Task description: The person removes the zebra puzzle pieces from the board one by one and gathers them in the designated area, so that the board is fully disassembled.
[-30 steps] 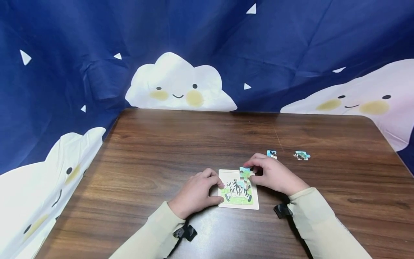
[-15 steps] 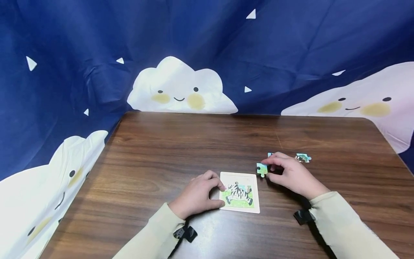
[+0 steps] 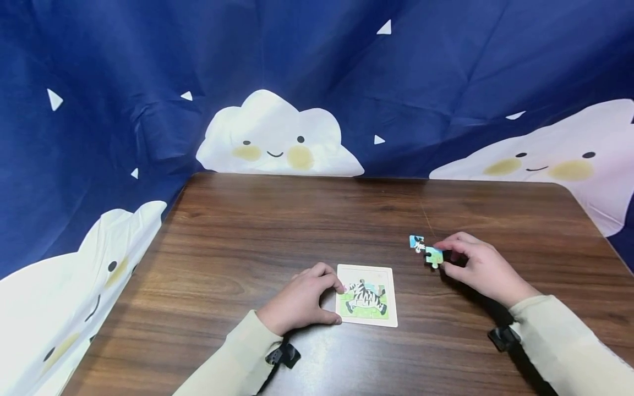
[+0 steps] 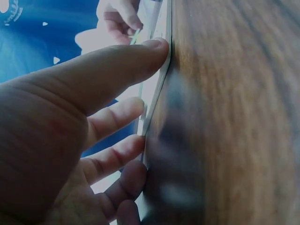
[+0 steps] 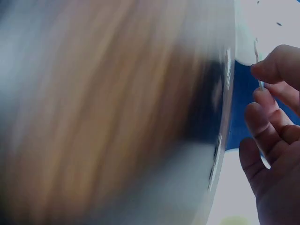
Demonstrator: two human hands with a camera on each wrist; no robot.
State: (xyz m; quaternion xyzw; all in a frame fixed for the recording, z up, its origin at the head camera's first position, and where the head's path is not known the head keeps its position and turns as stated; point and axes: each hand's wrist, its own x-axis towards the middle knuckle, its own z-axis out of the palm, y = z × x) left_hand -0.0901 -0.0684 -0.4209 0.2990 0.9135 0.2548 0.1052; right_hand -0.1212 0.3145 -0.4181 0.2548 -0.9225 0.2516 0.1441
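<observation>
In the head view, a square zebra jigsaw puzzle (image 3: 365, 298) with a pale frame lies on the table. My left hand (image 3: 309, 300) rests at its left edge, thumb and index fingertips touching the frame well apart; the left wrist view shows the thumb (image 4: 140, 54) against that edge. My right hand (image 3: 477, 267) pinches a blue-and-green puzzle piece (image 3: 433, 257) between thumb and fingers, right of the puzzle. In the right wrist view that puzzle piece (image 5: 260, 84) shows edge-on. Close behind it lies a blue puzzle piece (image 3: 417, 243) with black-and-white stripes.
The brown wooden table (image 3: 277, 220) reaches back to a dark blue curtain (image 3: 406, 71) printed with white clouds. Both forearms wear light sleeves, with a black wrist camera (image 3: 283, 355) on the left and another black wrist camera (image 3: 503, 338) on the right.
My right hand has carried the blue-and-green piece from over the puzzle's upper right corner rightward. It now covers the spot where another loose piece lay. My left hand has stayed at the frame.
</observation>
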